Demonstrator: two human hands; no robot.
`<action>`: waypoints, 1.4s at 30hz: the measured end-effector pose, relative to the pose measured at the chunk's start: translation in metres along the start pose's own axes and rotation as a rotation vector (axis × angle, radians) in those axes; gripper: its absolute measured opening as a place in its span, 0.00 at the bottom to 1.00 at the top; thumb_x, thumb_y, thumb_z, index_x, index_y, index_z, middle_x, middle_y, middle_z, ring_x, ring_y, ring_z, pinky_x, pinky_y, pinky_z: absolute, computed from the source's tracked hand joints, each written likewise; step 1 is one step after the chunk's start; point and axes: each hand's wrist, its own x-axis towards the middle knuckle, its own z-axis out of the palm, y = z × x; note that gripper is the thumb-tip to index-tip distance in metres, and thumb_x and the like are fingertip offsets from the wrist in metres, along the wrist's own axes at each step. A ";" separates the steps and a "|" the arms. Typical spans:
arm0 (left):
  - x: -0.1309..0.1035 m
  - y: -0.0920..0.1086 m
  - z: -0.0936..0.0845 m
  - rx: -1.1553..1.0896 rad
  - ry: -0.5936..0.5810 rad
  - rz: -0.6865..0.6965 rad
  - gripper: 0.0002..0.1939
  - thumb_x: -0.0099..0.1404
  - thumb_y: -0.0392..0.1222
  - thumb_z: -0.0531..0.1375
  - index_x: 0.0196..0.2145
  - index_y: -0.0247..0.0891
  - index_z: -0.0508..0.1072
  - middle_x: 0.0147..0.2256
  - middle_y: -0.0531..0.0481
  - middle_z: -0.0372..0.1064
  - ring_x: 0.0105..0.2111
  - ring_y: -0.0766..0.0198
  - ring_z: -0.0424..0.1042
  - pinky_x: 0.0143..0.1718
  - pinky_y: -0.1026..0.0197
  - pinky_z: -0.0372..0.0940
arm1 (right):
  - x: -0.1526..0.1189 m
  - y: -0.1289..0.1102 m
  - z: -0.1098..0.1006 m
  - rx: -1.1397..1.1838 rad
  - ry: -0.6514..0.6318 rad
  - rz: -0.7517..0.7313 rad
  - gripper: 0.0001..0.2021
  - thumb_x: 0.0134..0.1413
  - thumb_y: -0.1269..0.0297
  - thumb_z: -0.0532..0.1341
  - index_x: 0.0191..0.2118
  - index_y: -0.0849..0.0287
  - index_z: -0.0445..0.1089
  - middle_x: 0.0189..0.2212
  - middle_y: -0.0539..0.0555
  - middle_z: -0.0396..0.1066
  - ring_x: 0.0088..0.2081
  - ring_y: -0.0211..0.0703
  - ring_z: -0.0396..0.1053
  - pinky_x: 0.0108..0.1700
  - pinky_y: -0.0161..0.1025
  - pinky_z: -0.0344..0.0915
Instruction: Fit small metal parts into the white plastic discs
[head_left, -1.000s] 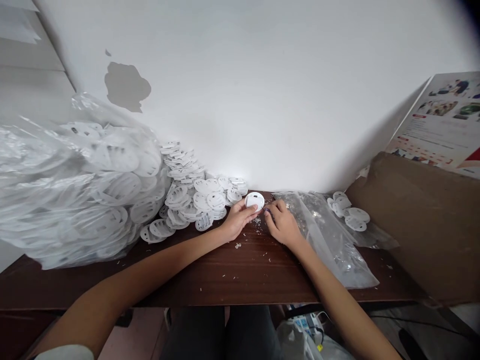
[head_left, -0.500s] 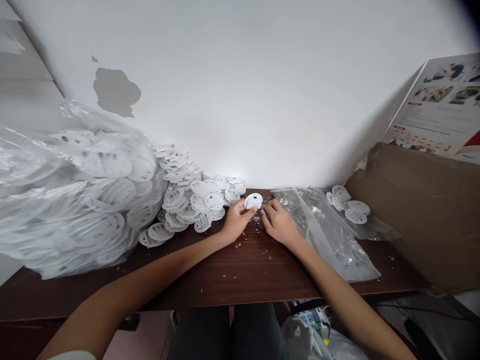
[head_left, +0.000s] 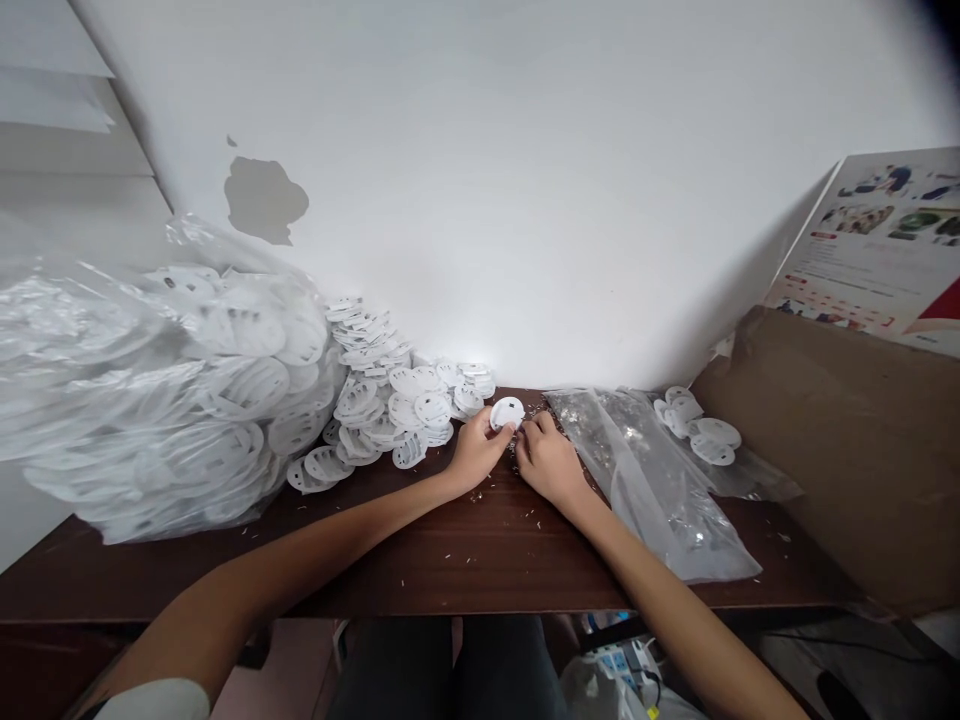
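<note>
My left hand (head_left: 478, 450) is closed on a white round plastic disc (head_left: 507, 413), with its thumb on the near face. The disc is held tilted up above the table, and a small slot shows in it. At its lower right edge, my right hand (head_left: 547, 458) has its fingers bent and pinched together, right by the left thumb. Whatever is between those fingertips is too small or hidden to make out. Small metal pieces (head_left: 534, 410) lie scattered on the table around and behind the hands.
Piles of similar white discs (head_left: 411, 395) lie to the left, beside a large clear bag (head_left: 187, 400) full of them. On the right are a flat plastic bag (head_left: 637, 470) of small shiny parts, several loose discs (head_left: 714, 433) and a cardboard box (head_left: 832, 450). A white wall (head_left: 480, 200) stands behind.
My right hand has drawn in closer to the left thumb and the disc's lower edge, its fingers more curled. The left hand keeps the disc. The whole view has shifted slightly.
</note>
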 end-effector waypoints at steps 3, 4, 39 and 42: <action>0.003 -0.001 0.001 -0.040 -0.006 0.017 0.17 0.62 0.47 0.68 0.47 0.38 0.77 0.46 0.44 0.78 0.48 0.53 0.75 0.52 0.54 0.68 | 0.004 0.003 -0.004 0.127 0.015 0.042 0.10 0.69 0.63 0.54 0.40 0.59 0.71 0.43 0.59 0.67 0.36 0.46 0.70 0.38 0.42 0.67; 0.004 -0.001 0.001 -0.053 -0.015 0.012 0.18 0.63 0.48 0.68 0.47 0.37 0.76 0.46 0.43 0.78 0.48 0.54 0.75 0.52 0.53 0.68 | 0.005 0.006 -0.006 0.179 0.027 0.055 0.10 0.69 0.63 0.55 0.40 0.58 0.72 0.43 0.59 0.67 0.37 0.47 0.70 0.41 0.43 0.67; 0.002 0.002 -0.004 0.259 -0.077 0.227 0.07 0.63 0.36 0.64 0.39 0.39 0.69 0.38 0.51 0.73 0.39 0.62 0.73 0.41 0.60 0.67 | 0.016 0.032 -0.010 0.994 0.061 0.272 0.13 0.62 0.53 0.63 0.39 0.58 0.76 0.32 0.52 0.71 0.34 0.44 0.67 0.37 0.40 0.62; -0.003 0.007 -0.007 0.444 -0.288 0.518 0.09 0.61 0.27 0.60 0.36 0.39 0.69 0.46 0.46 0.73 0.49 0.58 0.73 0.50 0.55 0.68 | 0.021 0.037 -0.019 1.376 0.181 0.370 0.14 0.61 0.51 0.64 0.43 0.55 0.76 0.30 0.50 0.67 0.29 0.40 0.62 0.32 0.38 0.62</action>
